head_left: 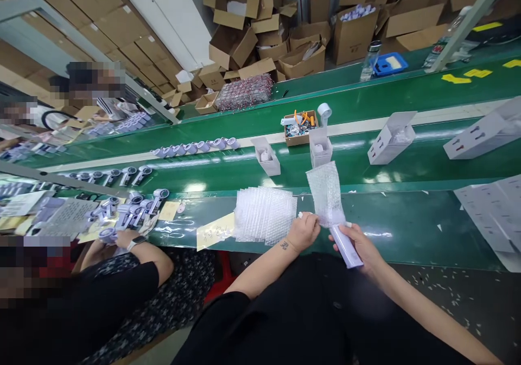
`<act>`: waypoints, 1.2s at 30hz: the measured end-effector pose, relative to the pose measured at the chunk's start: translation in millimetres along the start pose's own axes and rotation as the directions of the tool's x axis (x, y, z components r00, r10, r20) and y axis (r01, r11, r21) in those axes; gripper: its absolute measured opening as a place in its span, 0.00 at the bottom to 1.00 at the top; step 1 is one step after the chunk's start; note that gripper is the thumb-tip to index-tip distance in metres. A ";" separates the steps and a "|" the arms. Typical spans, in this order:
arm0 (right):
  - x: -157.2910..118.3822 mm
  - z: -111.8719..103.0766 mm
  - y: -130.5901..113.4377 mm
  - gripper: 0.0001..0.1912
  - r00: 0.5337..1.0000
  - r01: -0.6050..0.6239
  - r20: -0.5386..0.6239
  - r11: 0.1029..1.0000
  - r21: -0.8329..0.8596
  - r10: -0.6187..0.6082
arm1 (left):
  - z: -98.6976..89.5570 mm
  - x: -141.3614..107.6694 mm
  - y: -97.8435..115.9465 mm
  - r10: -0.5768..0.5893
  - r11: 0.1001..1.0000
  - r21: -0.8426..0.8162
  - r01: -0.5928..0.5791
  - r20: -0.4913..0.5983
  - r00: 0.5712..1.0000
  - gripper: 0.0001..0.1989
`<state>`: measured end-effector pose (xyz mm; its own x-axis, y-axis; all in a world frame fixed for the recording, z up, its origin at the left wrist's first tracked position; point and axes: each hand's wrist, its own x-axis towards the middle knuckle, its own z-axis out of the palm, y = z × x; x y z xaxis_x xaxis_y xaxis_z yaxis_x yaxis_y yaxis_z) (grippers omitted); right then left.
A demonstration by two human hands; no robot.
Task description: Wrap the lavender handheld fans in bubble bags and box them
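Observation:
A clear bubble-wrap bag (326, 191) stands out over the bench edge, its lower end around the top of a lavender device (347, 248). My left hand (303, 231) pinches the bag's lower left edge. Wrapped round the device's handle is my right hand (358, 245), near the bag's mouth. Left of the bag, a stack of flat bubble-wrap bags (265, 215) lies on the green bench, partly over a yellow paper (214, 231) with handwriting. How far the device reaches into the bag is hard to tell.
Open white boxes (266, 158) stand on the green conveyor (228, 172), near a carton of small parts (300, 131). Rows of lavender devices (195, 147) lie left. A co-worker's hand (126, 239) works at lower left. White cartons (494, 213) stand right.

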<state>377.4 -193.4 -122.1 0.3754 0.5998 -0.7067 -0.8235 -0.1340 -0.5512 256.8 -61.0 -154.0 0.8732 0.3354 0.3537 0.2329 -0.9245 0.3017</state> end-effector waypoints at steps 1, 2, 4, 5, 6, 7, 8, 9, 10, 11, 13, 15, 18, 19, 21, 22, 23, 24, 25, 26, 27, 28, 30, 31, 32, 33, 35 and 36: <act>2.8 0.0 1.5 0.17 1.000 -0.004 -0.011 1.000 0.025 0.005 | 2.4 3.5 2.7 0.026 0.999 -0.038 -0.025 0.028 0.999 0.08; 5.8 -0.5 2.8 0.16 1.000 -0.006 -0.019 0.999 0.050 0.007 | 3.4 8.2 6.4 0.073 0.993 -0.098 -0.066 0.071 0.995 0.08; 11.6 -2.7 5.2 0.14 0.999 -0.017 -0.042 0.997 0.081 0.021 | 1.7 19.9 14.2 0.097 0.968 -0.245 -0.053 0.170 0.981 0.09; 14.0 -4.5 6.4 0.13 0.997 -0.039 -0.059 0.996 0.077 0.043 | -0.2 26.7 17.0 0.033 0.948 -0.314 0.042 0.231 0.972 0.10; 15.7 -6.9 7.3 0.12 0.994 -0.070 -0.078 0.995 0.069 0.075 | -2.4 34.0 18.7 -0.076 0.911 -0.366 0.189 0.300 0.951 0.10; 16.6 -10.0 7.7 0.11 0.990 -0.101 -0.091 0.994 0.044 0.105 | -4.6 41.4 19.5 -0.196 0.849 -0.399 0.347 0.372 0.907 0.10; 16.4 -13.8 6.9 0.09 0.987 -0.125 -0.099 0.992 0.005 0.125 | -6.6 48.5 20.0 -0.289 0.769 -0.421 0.480 0.442 0.849 0.09; 15.0 -18.4 4.4 0.08 0.985 -0.139 -0.105 0.990 -0.028 0.135 | -8.6 55.1 20.6 -0.335 0.691 -0.439 0.574 0.509 0.793 0.08; 12.3 -23.7 -0.3 0.08 0.986 -0.130 -0.111 0.989 -0.074 0.121 | -10.7 60.8 21.9 -0.346 0.622 -0.455 0.637 0.570 0.745 0.08; 8.1 -29.4 -7.4 0.07 0.991 -0.086 -0.119 0.986 -0.144 0.069 | -13.1 65.6 24.0 -0.339 0.560 -0.470 0.682 0.621 0.707 0.08; -4.4 -40.7 -27.8 0.08 0.984 0.080 -0.116 0.924 -0.375 -0.132 | -19.7 72.7 29.8 -0.307 0.442 -0.502 0.743 0.694 0.652 0.08; -20.3 -49.1 -51.4 0.08 0.933 0.264 -0.051 0.772 -0.578 -0.357 | -28.7 78.8 34.0 -0.257 0.346 -0.547 0.763 0.727 0.637 0.09; -40.5 -52.0 -77.0 0.08 0.894 0.390 0.032 0.739 -0.549 -0.448 | -41.5 92.6 32.1 -0.108 0.303 -0.691 0.656 0.659 0.744 0.14; -44.2 -50.5 -80.9 0.08 0.897 0.403 0.039 0.779 -0.481 -0.440 | -43.6 98.7 30.9 -0.042 0.318 -0.742 0.590 0.610 0.791 0.19; -47.3 -45.1 -83.0 0.08 0.899 0.425 0.065 0.823 -0.378 -0.434 | -41.8 110.5 32.7 0.117 0.396 -0.805 0.442 0.522 0.845 0.38; -47.5 -42.3 -82.5 0.08 0.892 0.443 0.084 0.822 -0.358 -0.444 | -37.6 115.0 36.8 0.197 0.448 -0.814 0.371 0.494 0.847 0.47; -47.6 -40.4 -82.3 0.07 0.882 0.465 0.104 0.814 -0.347 -0.459 | -31.6 118.1 43.1 0.261 0.500 -0.809 0.308 0.480 0.837 0.49; -48.1 -40.6 -83.1 0.07 0.873 0.484 0.124 0.809 -0.334 -0.471 | -24.2 119.8 51.2 0.297 0.546 -0.797 0.258 0.472 0.830 0.46; -49.3 -44.0 -85.6 0.08 0.867 0.495 0.128 0.810 -0.313 -0.481 | -16.1 120.3 60.1 0.298 0.581 -0.781 0.227 0.464 0.834 0.39; -51.3 -51.7 -90.0 0.10 0.861 0.504 0.093 0.817 -0.282 -0.499 | -8.0 120.0 68.9 0.269 0.604 -0.767 0.217 0.452 0.850 0.30; -53.9 -64.6 -96.5 0.12 0.846 0.518 0.004 0.820 -0.243 -0.533 | -0.5 119.3 76.8 0.215 0.612 -0.756 0.230 0.440 0.872 0.22; -56.7 -82.8 -104.5 0.15 0.803 0.548 -0.143 0.811 -0.205 -0.579 | 5.7 118.7 83.2 0.151 0.605 -0.750 0.268 0.438 0.886 0.17; -60.0 -132.1 -122.2 0.23 0.570 0.639 -0.541 0.748 -0.181 -0.618 | 13.8 118.8 90.5 0.020 0.526 -0.755 0.392 0.472 0.881 0.15; -59.7 -159.9 -130.2 0.30 0.395 0.686 -0.700 0.698 -0.206 -0.595 | 15.7 119.6 91.8 -0.032 0.458 -0.762 0.458 0.501 0.865 0.15; -57.8 -186.9 -136.6 0.36 0.271 0.692 -0.798 0.685 -0.227 -0.538 | 16.4 120.8 92.0 -0.076 0.381 -0.767 0.516 0.530 0.844 0.15; -54.6 -210.8 -140.8 0.39 0.212 0.677 -0.850 0.700 -0.228 -0.482 | 16.2 122.3 91.3 -0.114 0.302 -0.771 0.561 0.555 0.824 0.16; -47.2 -243.1 -141.9 0.34 0.220 0.644 -0.870 0.736 -0.209 -0.440 | 13.5 125.6 87.9 -0.180 0.166 -0.775 0.610 0.584 0.791 0.16; -44.4 -250.2 -139.0 0.30 0.238 0.637 -0.870 0.746 -0.195 -0.431 | 11.2 127.5 85.1 -0.212 0.109 -0.776 0.622 0.593 0.777 0.16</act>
<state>581.6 -398.7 -125.2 0.8147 -0.4857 -0.3166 -0.2922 0.1277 -0.9478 392.7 -99.0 -93.2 0.8830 0.3489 -0.3139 0.2360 0.2481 0.9396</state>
